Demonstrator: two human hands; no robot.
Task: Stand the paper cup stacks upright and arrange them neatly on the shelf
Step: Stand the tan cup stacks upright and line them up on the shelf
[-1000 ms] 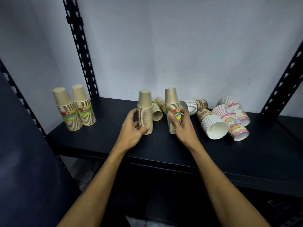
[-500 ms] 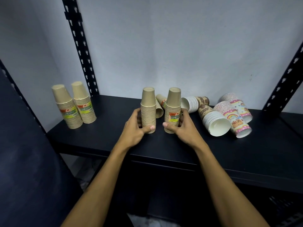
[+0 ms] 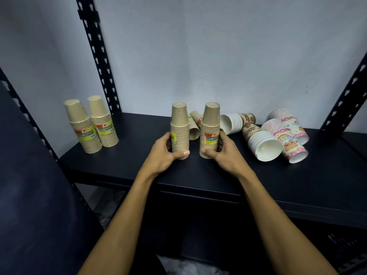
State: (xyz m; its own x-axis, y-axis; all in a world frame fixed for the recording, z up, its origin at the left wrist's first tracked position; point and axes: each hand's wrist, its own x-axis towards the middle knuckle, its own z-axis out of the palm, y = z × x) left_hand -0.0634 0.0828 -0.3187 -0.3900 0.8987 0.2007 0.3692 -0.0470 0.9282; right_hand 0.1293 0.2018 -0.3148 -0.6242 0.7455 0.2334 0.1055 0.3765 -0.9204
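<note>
I hold two tall brown paper cup stacks, standing up on the black metal shelf (image 3: 198,175). My left hand (image 3: 161,153) wraps around the left brown stack (image 3: 179,128), thumb in front. My right hand (image 3: 224,153) wraps around the right brown stack (image 3: 210,126). The stacks stand near each other but do not touch. Just behind them lie two more brown stacks (image 3: 195,124). Right of them lie white-inside stacks (image 3: 262,141) and pink rainbow stacks (image 3: 288,139). Far left stand two finished brown stacks (image 3: 93,126).

4 upright cup stacks (image 3: 180,132), 6 toppled stacks (image 3: 264,144)
</note>
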